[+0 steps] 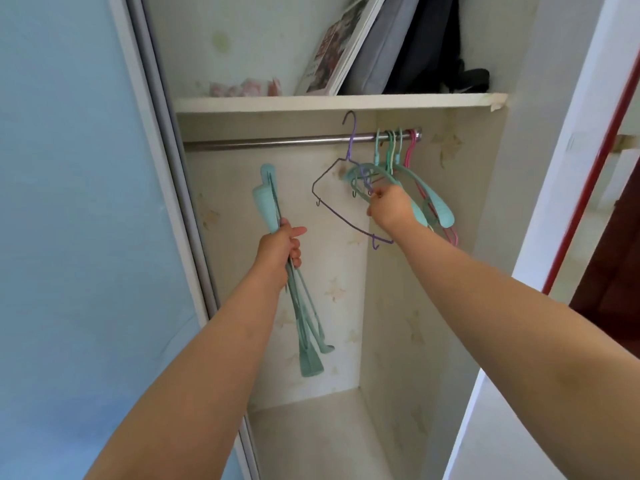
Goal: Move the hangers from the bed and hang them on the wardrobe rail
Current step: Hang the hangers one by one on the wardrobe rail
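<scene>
My left hand (282, 245) grips a bundle of teal plastic hangers (304, 327) held edge-on in front of the wardrobe's back wall. My right hand (391, 206) pinches a purple wire hanger (341, 206) by its body; the hook reaches above the metal rail (270, 143) and looks raised over it. Several teal, green and pink hangers (429, 199) hang at the rail's right end, just behind my right hand.
A shelf (311, 102) sits directly above the rail, carrying a framed picture (341, 46), a grey bag and a black bag (436, 43). The blue sliding door (69, 202) stands at the left. A red door frame (588, 168) is at the right.
</scene>
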`<state>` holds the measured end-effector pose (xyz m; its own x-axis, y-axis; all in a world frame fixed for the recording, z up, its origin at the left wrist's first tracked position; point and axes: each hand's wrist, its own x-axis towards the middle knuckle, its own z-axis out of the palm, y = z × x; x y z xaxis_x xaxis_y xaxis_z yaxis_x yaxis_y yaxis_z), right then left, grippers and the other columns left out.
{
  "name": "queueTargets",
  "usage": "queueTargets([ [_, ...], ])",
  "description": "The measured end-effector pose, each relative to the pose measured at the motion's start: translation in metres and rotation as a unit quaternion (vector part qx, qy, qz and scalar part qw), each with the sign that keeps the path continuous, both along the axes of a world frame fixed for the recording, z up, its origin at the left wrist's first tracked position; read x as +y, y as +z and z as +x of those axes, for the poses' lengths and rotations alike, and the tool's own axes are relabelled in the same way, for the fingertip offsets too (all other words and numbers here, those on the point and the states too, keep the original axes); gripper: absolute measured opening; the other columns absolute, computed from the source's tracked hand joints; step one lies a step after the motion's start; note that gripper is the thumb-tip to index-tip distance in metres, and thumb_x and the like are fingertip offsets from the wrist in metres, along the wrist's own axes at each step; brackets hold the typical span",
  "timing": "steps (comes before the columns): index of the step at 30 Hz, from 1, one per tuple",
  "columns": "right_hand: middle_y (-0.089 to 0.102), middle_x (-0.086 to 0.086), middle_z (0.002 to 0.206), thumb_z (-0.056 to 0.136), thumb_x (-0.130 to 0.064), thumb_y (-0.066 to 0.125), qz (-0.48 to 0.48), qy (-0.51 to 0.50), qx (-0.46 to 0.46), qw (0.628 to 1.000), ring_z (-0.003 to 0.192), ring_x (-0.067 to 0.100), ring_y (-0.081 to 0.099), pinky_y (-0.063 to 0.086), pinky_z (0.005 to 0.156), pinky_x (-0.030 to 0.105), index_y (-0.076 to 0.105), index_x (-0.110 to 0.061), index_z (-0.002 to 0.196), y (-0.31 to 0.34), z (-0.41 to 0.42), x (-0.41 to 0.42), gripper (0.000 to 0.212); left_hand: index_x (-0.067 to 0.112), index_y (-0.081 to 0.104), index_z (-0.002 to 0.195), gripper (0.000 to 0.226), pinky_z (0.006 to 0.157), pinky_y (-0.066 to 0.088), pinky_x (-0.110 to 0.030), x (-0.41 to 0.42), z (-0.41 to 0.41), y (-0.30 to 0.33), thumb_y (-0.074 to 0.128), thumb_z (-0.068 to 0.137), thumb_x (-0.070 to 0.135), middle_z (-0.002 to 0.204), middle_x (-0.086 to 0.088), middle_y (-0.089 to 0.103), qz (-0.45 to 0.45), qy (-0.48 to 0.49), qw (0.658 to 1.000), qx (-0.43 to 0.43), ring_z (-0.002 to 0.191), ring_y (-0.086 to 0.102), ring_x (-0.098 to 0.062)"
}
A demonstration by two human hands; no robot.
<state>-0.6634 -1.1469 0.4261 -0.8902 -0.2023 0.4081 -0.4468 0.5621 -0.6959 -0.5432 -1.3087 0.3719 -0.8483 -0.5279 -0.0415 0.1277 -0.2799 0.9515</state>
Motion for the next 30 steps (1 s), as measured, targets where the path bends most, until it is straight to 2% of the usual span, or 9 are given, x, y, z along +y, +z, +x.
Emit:
queueTargets([
  [5, 0.061, 0.015, 0.120, 0.091, -0.009, 0.058, 0.137, -0.029, -0.048, 0.989, 0.112, 0.030, 0.057, 0.039, 0.075, 0.026, 0.058, 0.002, 0.119, 0.009, -0.025, -0.015, 0.031, 0.009, 0.058, 0.102, 0.031, 0.035, 0.026, -0.016, -0.001, 0.003, -0.007, 0.039, 0.102, 0.034, 0.051, 0.007, 0.034, 0.065, -0.038, 0.997, 0.000, 0.036, 0.029, -0.005],
  [12, 0.064, 0.022, 0.116, 0.092, -0.004, 0.048, -0.021, -0.061, -0.120, 0.991, 0.097, 0.031, 0.059, 0.045, 0.080, 0.036, 0.060, 0.003, 0.120, -0.023, -0.032, 0.016, 0.032, 0.011, 0.054, 0.112, 0.017, 0.034, 0.026, -0.016, -0.004, 0.010, -0.013, 0.052, 0.096, 0.017, 0.065, 0.004, 0.041, 0.127, -0.036, 0.991, 0.008, 0.034, 0.032, -0.005],
  [14, 0.054, 0.026, 0.126, 0.093, -0.010, 0.046, 0.031, -0.090, -0.057, 0.994, 0.113, 0.038, 0.053, 0.042, 0.090, 0.040, 0.052, 0.004, 0.126, -0.035, -0.021, 0.021, 0.036, 0.010, 0.056, 0.112, 0.018, 0.034, 0.027, -0.016, -0.003, 0.010, -0.016, 0.054, 0.095, 0.016, 0.065, 0.004, 0.041, 0.134, -0.035, 0.990, 0.001, 0.034, 0.032, -0.005],
  [16, 0.044, 0.025, 0.134, 0.088, -0.013, 0.050, 0.050, -0.122, 0.089, 0.987, 0.121, 0.039, 0.042, 0.036, 0.097, 0.044, 0.046, 0.002, 0.129, -0.047, -0.004, 0.026, 0.043, 0.009, 0.060, 0.109, 0.018, 0.035, 0.026, -0.015, -0.003, 0.011, -0.019, 0.054, 0.096, 0.018, 0.064, 0.005, 0.040, 0.135, -0.039, 0.990, -0.004, 0.035, 0.032, -0.005],
  [19, 0.054, 0.014, 0.119, 0.088, -0.013, 0.051, -0.001, 0.003, 0.288, 0.958, 0.105, 0.027, 0.052, 0.042, 0.087, 0.038, 0.053, -0.006, 0.121, -0.070, 0.025, 0.028, 0.034, 0.009, 0.063, 0.103, 0.018, 0.035, 0.025, -0.014, 0.001, 0.011, -0.023, 0.050, 0.097, 0.021, 0.060, 0.007, 0.037, 0.143, -0.037, 0.989, -0.005, 0.034, 0.031, -0.004],
  [22, 0.063, -0.005, 0.101, 0.097, -0.022, 0.039, 0.066, 0.175, 0.146, 0.971, 0.085, 0.016, 0.059, 0.047, 0.074, 0.032, 0.050, -0.022, 0.118, -0.098, 0.056, 0.028, 0.024, 0.009, 0.063, 0.100, 0.022, 0.034, 0.025, -0.014, 0.006, 0.010, -0.029, 0.045, 0.099, 0.021, 0.046, 0.009, 0.037, 0.173, -0.030, 0.984, 0.002, 0.032, 0.030, -0.003],
  [25, 0.067, -0.002, 0.091, 0.098, -0.024, 0.038, 0.157, 0.239, -0.055, 0.957, 0.083, 0.023, 0.065, 0.052, 0.068, 0.027, 0.053, -0.018, 0.109, -0.124, 0.079, 0.028, 0.019, 0.009, 0.062, 0.100, 0.026, 0.035, 0.026, -0.014, 0.007, 0.010, -0.037, 0.041, 0.100, 0.024, 0.042, 0.009, 0.036, 0.208, -0.017, 0.978, 0.010, 0.032, 0.031, -0.003],
  [28, 0.065, -0.002, 0.093, 0.089, -0.066, 0.037, 0.151, 0.283, -0.276, 0.906, 0.074, 0.016, 0.067, 0.049, 0.054, 0.021, 0.051, -0.018, 0.109, -0.133, 0.104, 0.031, 0.054, 0.014, 0.059, 0.104, 0.016, 0.036, 0.028, -0.014, 0.012, 0.010, -0.046, 0.046, 0.099, 0.022, 0.044, 0.008, 0.037, 0.225, 0.002, 0.974, 0.013, 0.033, 0.032, -0.005],
  [30, 0.060, -0.002, 0.104, 0.075, -0.082, 0.038, 0.161, 0.302, -0.339, 0.876, 0.081, 0.012, 0.065, 0.052, 0.054, 0.021, 0.043, -0.018, 0.122, -0.138, 0.121, 0.032, 0.080, 0.018, 0.058, 0.094, 0.008, 0.037, 0.030, -0.014, 0.018, 0.009, -0.049, 0.051, 0.097, 0.018, 0.047, 0.007, 0.038, 0.225, 0.016, 0.974, 0.016, 0.034, 0.034, -0.006],
])
